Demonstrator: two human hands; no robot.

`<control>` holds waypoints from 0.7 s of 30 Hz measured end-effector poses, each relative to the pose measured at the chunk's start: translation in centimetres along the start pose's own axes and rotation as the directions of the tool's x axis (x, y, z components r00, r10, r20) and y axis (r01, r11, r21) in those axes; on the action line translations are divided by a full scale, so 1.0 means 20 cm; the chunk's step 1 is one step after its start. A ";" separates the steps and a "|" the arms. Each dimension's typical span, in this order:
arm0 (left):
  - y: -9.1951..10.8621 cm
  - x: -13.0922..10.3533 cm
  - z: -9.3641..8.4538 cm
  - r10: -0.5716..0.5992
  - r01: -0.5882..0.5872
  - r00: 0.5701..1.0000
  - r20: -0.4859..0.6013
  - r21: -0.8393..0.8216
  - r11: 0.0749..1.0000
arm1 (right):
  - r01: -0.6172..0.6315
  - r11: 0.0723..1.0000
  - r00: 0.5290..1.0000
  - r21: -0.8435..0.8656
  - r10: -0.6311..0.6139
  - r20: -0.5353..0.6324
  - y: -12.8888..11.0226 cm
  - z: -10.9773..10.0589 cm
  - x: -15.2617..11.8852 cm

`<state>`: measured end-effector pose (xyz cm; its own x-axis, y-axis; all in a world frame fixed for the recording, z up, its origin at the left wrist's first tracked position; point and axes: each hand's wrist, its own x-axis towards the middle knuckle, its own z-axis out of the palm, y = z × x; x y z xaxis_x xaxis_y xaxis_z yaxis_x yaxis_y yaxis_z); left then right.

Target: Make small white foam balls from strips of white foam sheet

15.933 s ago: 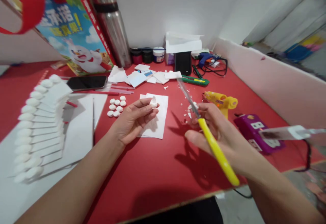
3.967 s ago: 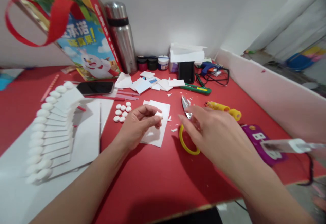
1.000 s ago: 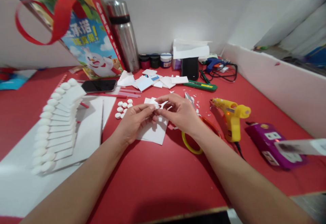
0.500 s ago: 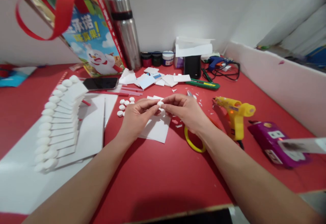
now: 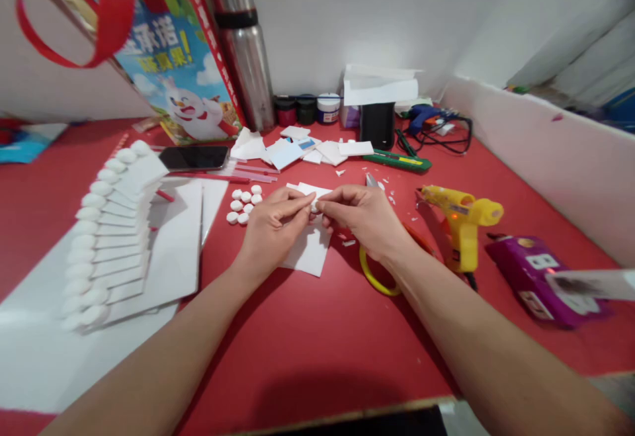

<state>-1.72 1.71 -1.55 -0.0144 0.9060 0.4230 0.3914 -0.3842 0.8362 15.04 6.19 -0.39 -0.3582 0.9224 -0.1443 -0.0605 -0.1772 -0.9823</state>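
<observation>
Between my two hands, a small white disc (image 5: 314, 206) is pinched at the fingertips, mostly covered by the fingers. My left hand (image 5: 272, 229) is closed on its left side, and my right hand (image 5: 363, 218) grips it from the right. White card pieces (image 5: 310, 254) lie on the red table under the hands. Just left of my left hand is a cluster of several similar white discs (image 5: 243, 205). Farther left stands a stepped structure of white board (image 5: 122, 241), edged with a curved row of white discs.
Scissors with a yellow handle (image 5: 380, 285) lie partly under my right wrist. A yellow glue gun (image 5: 459, 224) and a purple box (image 5: 546, 284) are to the right. Behind are a green cutter (image 5: 399, 160), card scraps (image 5: 297, 150), a phone (image 5: 193, 158), a steel flask (image 5: 247, 59) and a bag (image 5: 183, 79).
My fingers have shifted around the disc, covering more of it. My left hand is slightly more to the right, and the view has moved a little.
</observation>
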 end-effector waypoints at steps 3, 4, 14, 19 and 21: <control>-0.01 0.00 0.00 -0.029 0.030 0.999 0.016 -0.004 1.000 | 0.005 1.000 1.000 0.031 -0.005 0.004 0.01 0.00 0.01; -0.02 0.00 0.00 -0.048 0.049 0.999 0.023 -0.009 0.999 | -0.002 0.999 1.000 0.036 0.002 -0.001 0.01 0.00 0.01; -0.01 0.01 -0.02 -0.044 0.044 0.998 0.043 0.002 0.999 | -0.081 0.994 0.996 0.073 0.078 0.038 -0.01 0.00 0.01; 0.01 0.02 -0.02 -0.329 0.339 0.940 0.089 -0.338 0.878 | -0.043 0.998 0.999 0.051 0.042 0.019 0.00 0.01 0.01; 0.02 0.03 -0.02 -0.486 0.486 0.860 0.158 -0.545 0.683 | -0.028 0.999 1.000 0.040 0.028 0.001 -0.01 0.01 0.01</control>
<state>-1.93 1.96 -0.80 -0.0573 0.9936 -0.0974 -0.2407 0.0810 0.9672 14.77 6.34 -0.29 -0.3607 0.9167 -0.1720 -0.0880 -0.2171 -0.9722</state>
